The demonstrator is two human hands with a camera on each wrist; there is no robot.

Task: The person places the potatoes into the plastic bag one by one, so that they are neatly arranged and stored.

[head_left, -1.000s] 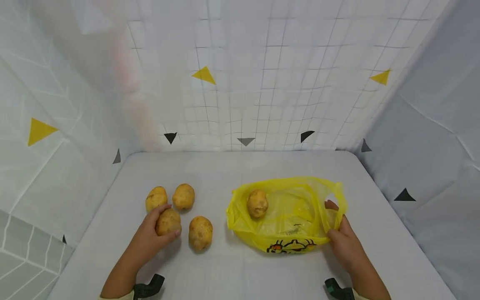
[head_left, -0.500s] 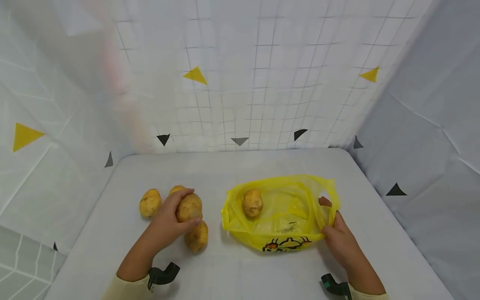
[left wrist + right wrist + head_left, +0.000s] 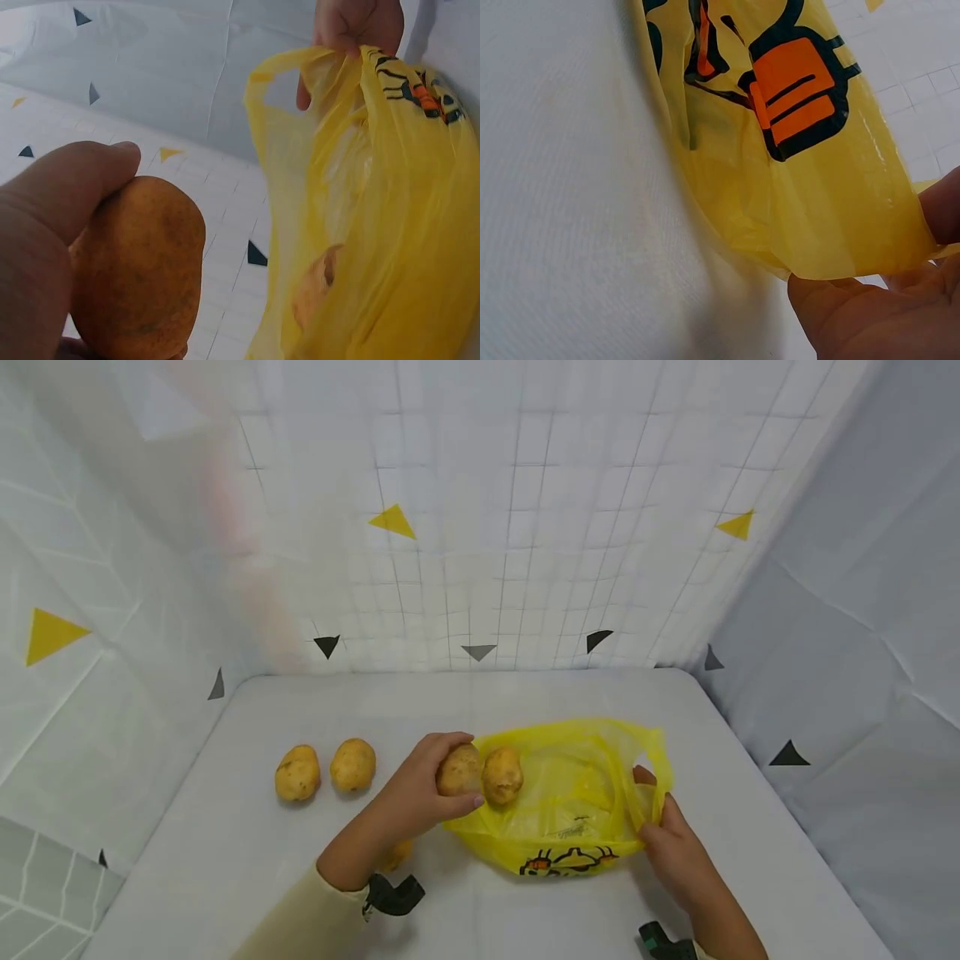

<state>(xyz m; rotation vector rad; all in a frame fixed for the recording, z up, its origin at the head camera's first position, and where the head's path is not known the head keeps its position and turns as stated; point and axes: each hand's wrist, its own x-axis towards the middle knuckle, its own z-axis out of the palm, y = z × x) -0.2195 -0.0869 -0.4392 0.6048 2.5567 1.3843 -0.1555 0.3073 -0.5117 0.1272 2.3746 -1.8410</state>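
My left hand [image 3: 416, 789] grips a potato [image 3: 459, 770] between thumb and fingers, at the left end of a yellow plastic bag [image 3: 577, 768]. In the left wrist view that held potato [image 3: 142, 270] is apart from the bag [image 3: 390, 225]. Another potato [image 3: 502, 775] lies inside the bag, toward its left end. At the bag's right end, by the handle opening, my right hand [image 3: 675, 852] pinches the plastic. Close up in the right wrist view, the right hand [image 3: 885, 307] holds the bag's edge, beside a black and orange print.
Two potatoes, a left one [image 3: 297, 773] and a right one [image 3: 353, 766], lie on the white table [image 3: 480, 697] at the left. A further potato [image 3: 396, 855] is mostly hidden under my left wrist. White sheets [image 3: 480, 560] with triangular marks stand around the table.
My left hand has carried its potato rightward, from the group of potatoes to the bag's left end. The right hand keeps its grip on the bag, and the head view has shifted slightly.
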